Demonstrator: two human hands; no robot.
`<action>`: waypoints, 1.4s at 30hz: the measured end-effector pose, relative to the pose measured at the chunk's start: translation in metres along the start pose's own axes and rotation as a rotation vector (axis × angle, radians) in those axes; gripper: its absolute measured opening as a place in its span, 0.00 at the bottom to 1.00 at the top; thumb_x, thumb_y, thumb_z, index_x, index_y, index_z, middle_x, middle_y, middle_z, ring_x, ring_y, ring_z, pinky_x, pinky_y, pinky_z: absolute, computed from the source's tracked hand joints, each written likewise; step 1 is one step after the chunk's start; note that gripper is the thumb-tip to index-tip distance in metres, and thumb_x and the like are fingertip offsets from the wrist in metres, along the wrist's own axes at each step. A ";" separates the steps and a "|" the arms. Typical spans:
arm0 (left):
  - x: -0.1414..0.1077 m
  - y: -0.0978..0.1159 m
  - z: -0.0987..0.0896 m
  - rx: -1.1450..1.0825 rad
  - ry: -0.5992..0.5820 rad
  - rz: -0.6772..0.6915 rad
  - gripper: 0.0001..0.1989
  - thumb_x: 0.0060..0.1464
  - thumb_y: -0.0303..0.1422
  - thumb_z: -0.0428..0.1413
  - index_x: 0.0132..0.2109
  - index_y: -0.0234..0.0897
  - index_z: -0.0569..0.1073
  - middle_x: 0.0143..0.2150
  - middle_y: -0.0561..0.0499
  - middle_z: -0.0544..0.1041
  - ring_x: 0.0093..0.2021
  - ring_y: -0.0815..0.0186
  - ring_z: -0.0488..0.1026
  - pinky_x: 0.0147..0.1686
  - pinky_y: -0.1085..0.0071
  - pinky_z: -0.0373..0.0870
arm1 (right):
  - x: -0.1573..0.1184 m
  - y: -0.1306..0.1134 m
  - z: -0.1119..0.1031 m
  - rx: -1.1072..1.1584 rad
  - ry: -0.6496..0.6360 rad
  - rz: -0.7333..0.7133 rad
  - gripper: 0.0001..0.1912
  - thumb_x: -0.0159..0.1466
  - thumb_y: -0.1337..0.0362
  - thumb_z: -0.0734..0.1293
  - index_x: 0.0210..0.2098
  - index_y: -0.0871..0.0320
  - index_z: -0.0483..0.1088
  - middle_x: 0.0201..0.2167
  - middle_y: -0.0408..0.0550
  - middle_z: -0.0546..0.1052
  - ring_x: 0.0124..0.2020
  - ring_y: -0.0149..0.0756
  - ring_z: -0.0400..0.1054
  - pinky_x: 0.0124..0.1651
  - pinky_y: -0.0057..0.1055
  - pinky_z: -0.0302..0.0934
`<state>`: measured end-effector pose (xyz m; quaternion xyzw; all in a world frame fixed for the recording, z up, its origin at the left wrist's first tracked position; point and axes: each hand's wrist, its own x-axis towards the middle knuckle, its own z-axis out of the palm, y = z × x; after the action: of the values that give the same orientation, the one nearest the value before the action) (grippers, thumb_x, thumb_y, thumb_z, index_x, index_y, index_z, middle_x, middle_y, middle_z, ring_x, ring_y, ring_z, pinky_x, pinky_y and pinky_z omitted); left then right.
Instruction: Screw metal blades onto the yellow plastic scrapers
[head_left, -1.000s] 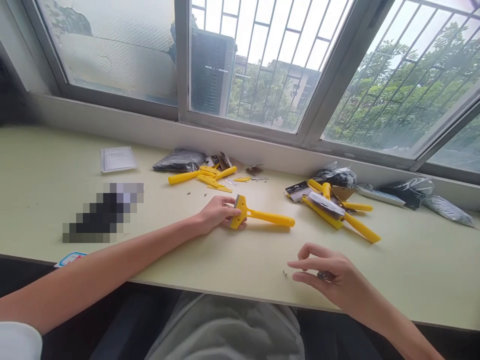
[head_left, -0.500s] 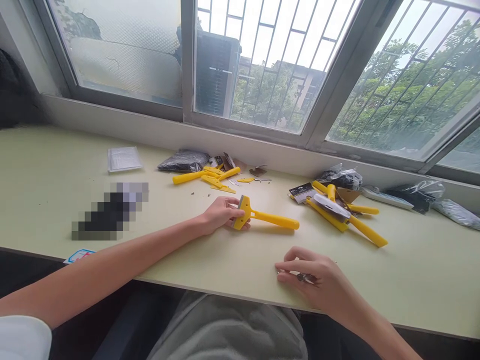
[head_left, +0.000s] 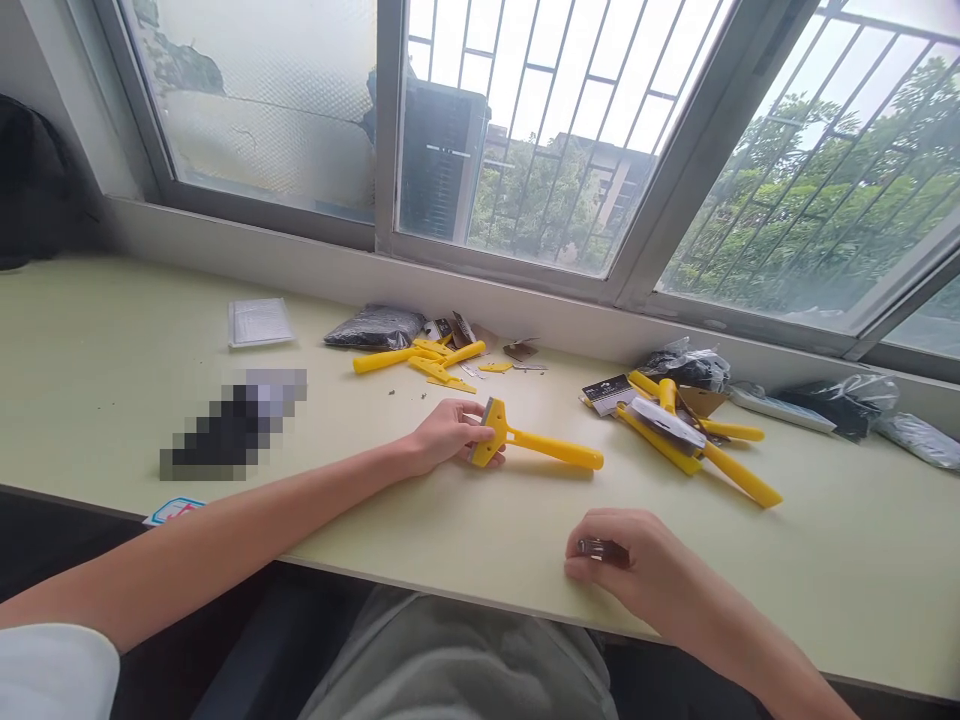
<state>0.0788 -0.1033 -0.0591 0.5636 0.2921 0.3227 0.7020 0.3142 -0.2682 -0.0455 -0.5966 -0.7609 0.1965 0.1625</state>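
My left hand (head_left: 451, 438) is closed on the head of a yellow scraper (head_left: 555, 448), thumb on top and fingers beneath. The scraper's long handle points right, and a grey blade edge shows along the left of its head. Close to the front edge of the table, my right hand (head_left: 637, 560) is curled, its side near the tabletop. A small dark metallic piece (head_left: 595, 548) shows between its thumb and fingers; its exact kind cannot be made out. Right of the left hand, more yellow scrapers (head_left: 739, 475) lie piled with a black-and-white package card (head_left: 606, 393).
At the back lie yellow scraper parts (head_left: 442, 365), a dark plastic-wrapped packet (head_left: 375, 326) and a clear flat case (head_left: 261, 323). A blurred-out dark object (head_left: 225, 430) is on the left. Bagged items (head_left: 832, 405) line the window sill (head_left: 525, 278) at right.
My right hand has drawn its extended fingers in, and the dark piece sits nearer its fingertips. The left hand keeps its hold on the scraper. The whole view has shifted slightly.
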 end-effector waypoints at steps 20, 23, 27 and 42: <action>-0.005 -0.006 0.011 0.219 -0.082 0.281 0.20 0.53 0.44 0.65 0.45 0.34 0.72 0.42 0.41 0.80 0.39 0.55 0.82 0.36 0.62 0.79 | 0.109 -0.006 -0.010 0.145 0.508 -0.467 0.11 0.66 0.56 0.70 0.32 0.55 0.78 0.31 0.46 0.75 0.27 0.32 0.60 0.31 0.32 0.59; -0.008 -0.006 0.014 0.263 -0.086 0.317 0.18 0.57 0.44 0.62 0.45 0.35 0.71 0.43 0.42 0.80 0.40 0.57 0.82 0.36 0.65 0.78 | 0.108 -0.006 -0.007 0.151 0.506 -0.467 0.13 0.67 0.53 0.69 0.33 0.54 0.78 0.32 0.48 0.75 0.28 0.33 0.62 0.32 0.33 0.60; -0.009 -0.006 0.016 0.290 -0.098 0.349 0.17 0.58 0.44 0.61 0.45 0.36 0.71 0.43 0.43 0.80 0.39 0.60 0.82 0.37 0.67 0.77 | 0.109 -0.007 -0.004 0.164 0.521 -0.488 0.15 0.68 0.52 0.68 0.33 0.54 0.79 0.33 0.49 0.76 0.28 0.33 0.63 0.31 0.33 0.60; -0.011 -0.008 0.017 0.410 -0.086 0.466 0.10 0.63 0.38 0.57 0.47 0.36 0.72 0.44 0.44 0.81 0.44 0.61 0.81 0.44 0.68 0.76 | 0.110 -0.011 -0.004 0.445 0.465 -0.197 0.26 0.55 0.45 0.76 0.43 0.56 0.72 0.28 0.41 0.73 0.24 0.29 0.57 0.27 0.28 0.55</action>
<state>0.0859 -0.1232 -0.0636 0.7584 0.1840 0.3851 0.4925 0.2809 -0.1628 -0.0353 -0.4991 -0.6958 0.1998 0.4763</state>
